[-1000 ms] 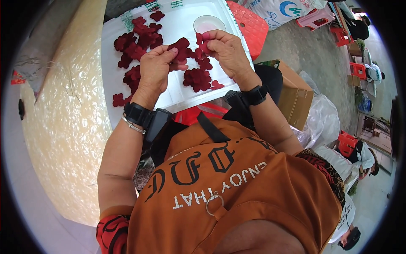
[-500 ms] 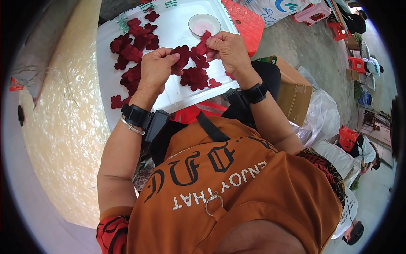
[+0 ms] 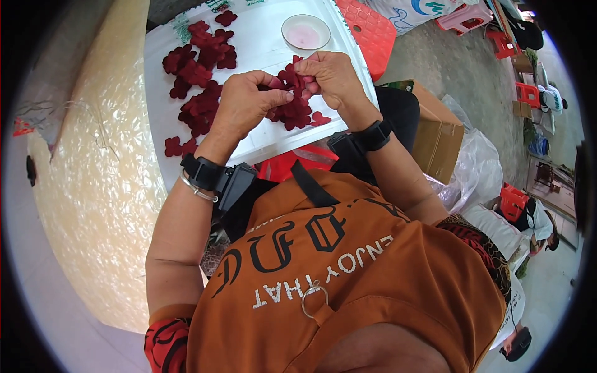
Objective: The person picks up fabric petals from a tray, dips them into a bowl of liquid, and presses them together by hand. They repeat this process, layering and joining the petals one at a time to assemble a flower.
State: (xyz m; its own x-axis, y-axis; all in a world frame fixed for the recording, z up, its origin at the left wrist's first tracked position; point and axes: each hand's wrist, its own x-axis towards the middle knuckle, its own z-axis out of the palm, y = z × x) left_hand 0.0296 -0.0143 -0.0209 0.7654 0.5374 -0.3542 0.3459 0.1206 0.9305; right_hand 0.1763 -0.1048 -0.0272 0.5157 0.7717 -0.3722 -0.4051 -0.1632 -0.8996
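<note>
Dark red, flower-shaped cloth petals (image 3: 198, 74) lie in loose heaps on a white foam tray (image 3: 249, 144). My left hand (image 3: 249, 102) is closed in a pinch at the edge of a red petal piece (image 3: 290, 76), its thumb and fingertips close to my right hand. My right hand (image 3: 333, 78) pinches the same cluster of red cloth from the other side; the fingers partly hide it. Under both hands rests another petal heap (image 3: 292, 115), with a small lighter red piece (image 3: 320, 119) beside it. Beyond my right hand stands a white bowl (image 3: 306, 32) holding pale pink stuff.
A red plastic stool (image 3: 370, 37) stands beyond the tray's right edge. Right of my leg are a cardboard box (image 3: 438, 140) and clear plastic bags (image 3: 476, 168). Shiny cream sheeting (image 3: 93, 205) covers the left side. Other people sit farther off at right.
My right hand has brought its red piece down and in to the petals at my left hand. My left hand has shifted right, and the two hands now nearly meet.
</note>
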